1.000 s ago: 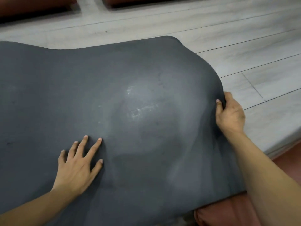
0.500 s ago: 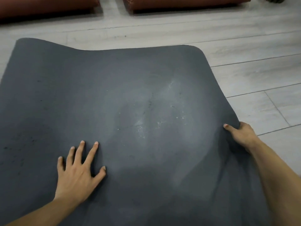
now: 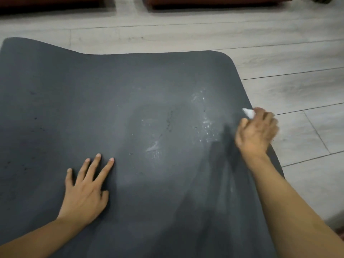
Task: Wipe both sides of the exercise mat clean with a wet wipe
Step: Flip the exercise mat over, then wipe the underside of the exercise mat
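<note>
The dark grey mat shows whitish smears and specks. The left hand presses flat, fingers straight; the right hand clutches a wipe.

1. The mat: dark grey, spread over the floor, far edge wavy, whitish smears right of its middle.
2. The wipe: small, white, bunched, at the mat's right edge.
</note>
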A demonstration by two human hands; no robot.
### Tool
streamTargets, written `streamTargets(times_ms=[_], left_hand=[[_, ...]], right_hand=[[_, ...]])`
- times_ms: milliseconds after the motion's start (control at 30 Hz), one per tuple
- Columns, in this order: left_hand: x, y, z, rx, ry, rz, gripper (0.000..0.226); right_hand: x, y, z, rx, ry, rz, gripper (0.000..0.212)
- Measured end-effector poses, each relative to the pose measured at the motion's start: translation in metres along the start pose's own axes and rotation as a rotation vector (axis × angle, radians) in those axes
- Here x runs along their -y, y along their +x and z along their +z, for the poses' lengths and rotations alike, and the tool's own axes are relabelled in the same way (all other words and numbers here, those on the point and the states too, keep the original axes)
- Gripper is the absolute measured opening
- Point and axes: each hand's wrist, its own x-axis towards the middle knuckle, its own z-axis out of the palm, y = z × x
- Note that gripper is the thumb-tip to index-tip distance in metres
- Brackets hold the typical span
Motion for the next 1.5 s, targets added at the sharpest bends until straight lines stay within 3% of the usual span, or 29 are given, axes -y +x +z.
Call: streamTargets(times_ms=[100, 233, 333, 467, 633, 867, 967, 1200, 1333, 1500], left_hand=[[-0.013, 0.010, 0.001, 0.055, -0.037, -0.055, 0.097], [-0.031, 0.031, -0.013, -0.008, -0.052, -0.076, 0.064], [-0.042, 0.065, -0.027, -0.089, -0.095, 0.063, 0.048], [-0.070, 0.133, -0.039, -0.104, -0.152, 0.299, 0.063], [-0.124, 0.215, -0.038, -0.131, -0.149, 0.438, 0.069], [-0.174, 0.320, -0.054, -0.155, -0.154, 0.354, 0.071], [-0.179, 0.330, -0.047, -0.154, -0.124, 0.257, 0.073], [-0.182, 0.337, -0.050, -0.141, -0.095, 0.269, 0.074], [-0.181, 0.337, -0.051, -0.137, -0.077, 0.276, 0.075], [-0.181, 0.340, -0.051, -0.161, -0.058, 0.270, 0.076]], right_hand=[[0.057, -0.007, 0.026, 0.058, 0.179, -0.248, 0.041], [0.063, -0.063, 0.063, 0.184, 0.340, -0.173, 0.030], [0.060, -0.066, 0.075, 0.183, 0.293, -0.180, 0.036], [0.062, -0.060, 0.075, 0.195, 0.262, -0.166, 0.040], [0.065, -0.062, 0.075, 0.193, 0.260, -0.148, 0.037], [0.062, -0.057, 0.077, 0.196, 0.244, -0.120, 0.036], [0.061, -0.058, 0.078, 0.189, 0.272, -0.131, 0.036], [0.059, -0.055, 0.079, 0.165, 0.362, -0.111, 0.033], [0.070, -0.009, 0.079, 0.109, 0.559, 0.118, 0.031], [0.098, 0.171, 0.130, -0.137, 0.557, 0.040, 0.030]])
